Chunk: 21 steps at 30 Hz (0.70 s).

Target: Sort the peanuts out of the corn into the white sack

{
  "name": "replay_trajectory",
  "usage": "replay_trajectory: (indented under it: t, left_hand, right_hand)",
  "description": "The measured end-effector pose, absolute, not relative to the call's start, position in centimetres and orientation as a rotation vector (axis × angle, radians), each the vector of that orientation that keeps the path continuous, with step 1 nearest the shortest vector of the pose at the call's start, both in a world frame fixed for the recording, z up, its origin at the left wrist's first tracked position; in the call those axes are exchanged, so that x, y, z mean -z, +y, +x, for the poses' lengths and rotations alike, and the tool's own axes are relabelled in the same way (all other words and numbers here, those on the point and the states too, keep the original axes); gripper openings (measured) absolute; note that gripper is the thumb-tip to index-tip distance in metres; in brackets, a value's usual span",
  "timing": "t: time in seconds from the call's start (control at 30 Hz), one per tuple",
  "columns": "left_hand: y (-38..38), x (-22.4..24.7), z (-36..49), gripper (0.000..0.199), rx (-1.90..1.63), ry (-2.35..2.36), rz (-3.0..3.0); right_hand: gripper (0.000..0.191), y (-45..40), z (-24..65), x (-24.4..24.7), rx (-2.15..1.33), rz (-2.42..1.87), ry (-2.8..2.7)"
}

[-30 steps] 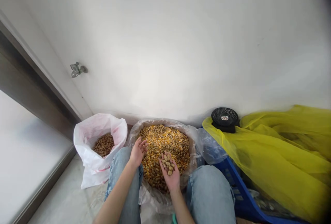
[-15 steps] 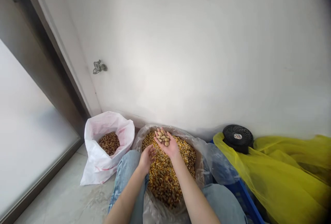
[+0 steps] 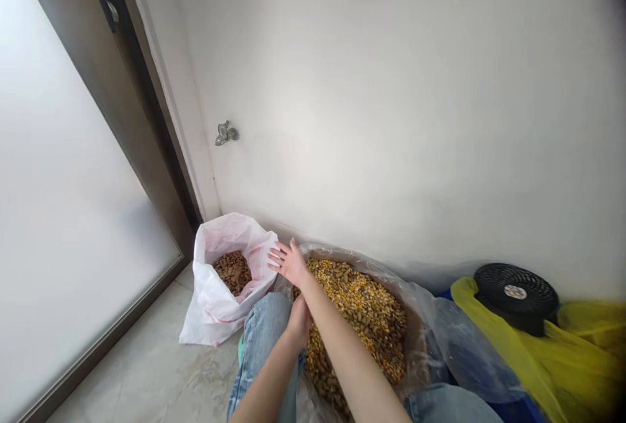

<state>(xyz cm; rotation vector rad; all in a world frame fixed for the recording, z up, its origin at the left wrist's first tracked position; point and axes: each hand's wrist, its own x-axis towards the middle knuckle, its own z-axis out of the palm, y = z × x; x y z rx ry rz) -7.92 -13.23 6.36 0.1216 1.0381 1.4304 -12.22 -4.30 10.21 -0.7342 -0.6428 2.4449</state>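
My right hand (image 3: 290, 264) reaches to the left with fingers spread and the palm showing. It appears to have nothing in it, and its fingertips are at the right rim of a white woven bag (image 3: 198, 309). Inside that bag lies a heap of brown, nut-like pieces (image 3: 233, 272). My left hand (image 3: 297, 320) is under my right forearm, its fingers hidden. Below both arms stands a clear plastic bag (image 3: 415, 299), filled with a mix of yellow kernels and larger brown, nut-like pieces (image 3: 362, 306).
To the right a black round fan (image 3: 518, 292) rests on yellow netting (image 3: 518, 358). A blue crate (image 3: 521, 408) is partly under plastic. A metal tap (image 3: 226, 133) juts from the white wall (image 3: 366, 116). A frosted door (image 3: 83, 214) stands at the left.
My right hand has swung left from above the mix to the white bag; the pieces on its palm are no longer visible there. My left hand is now behind the right forearm. The view has turned left.
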Motion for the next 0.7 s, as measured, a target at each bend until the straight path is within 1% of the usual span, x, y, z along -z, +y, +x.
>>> replay_trajectory:
  t: [0.1, 0.2, 0.3, 0.37, 0.43, 0.57, 0.63, 0.7]
  left_hand:
    - [-12.9, -6.1, -8.1, 0.026, -1.404, 1.066, 0.102]
    - [-12.6, -6.0, -8.1, 0.025, -1.387, 1.058, 0.068]
    - [-12.4, -6.2, -7.9, 0.022, -1.37, 1.057, 0.046]
    - [-12.2, -6.4, -7.8, 0.019, -1.368, 1.065, 0.034]
    - [-12.1, -6.3, -7.7, 0.017, -1.369, 1.084, 0.037]
    - [-12.0, -6.1, -7.6, 0.018, -1.366, 1.145, 0.104]
    - [-12.1, -6.1, -7.6, 0.018, -1.353, 1.177, 0.139]
    - [-12.2, -6.3, -7.5, 0.018, -1.338, 1.21, 0.167]
  right_hand:
    - [0.045, -3.2, -5.9, -9.7, -2.376, -0.65, -0.617]
    - [0.039, -2.3, 2.6, -7.6, -2.102, -0.691, -0.521]
    - [0.03, -3.1, 11.0, -3.1, -1.815, -0.99, -0.423]
    - [0.025, -4.7, 14.8, 0.5, -1.612, -1.372, -0.423]
    - [0.019, -6.9, 16.5, 3.5, -1.528, -1.544, -0.384]
    - [0.002, -10.7, 15.0, 7.1, -1.486, -1.613, -0.435]
    - [0.014, -11.9, 13.8, 7.7, -1.437, -1.595, -0.488]
    - [0.03, -12.7, 12.9, 7.9, -1.376, -1.546, -0.677]
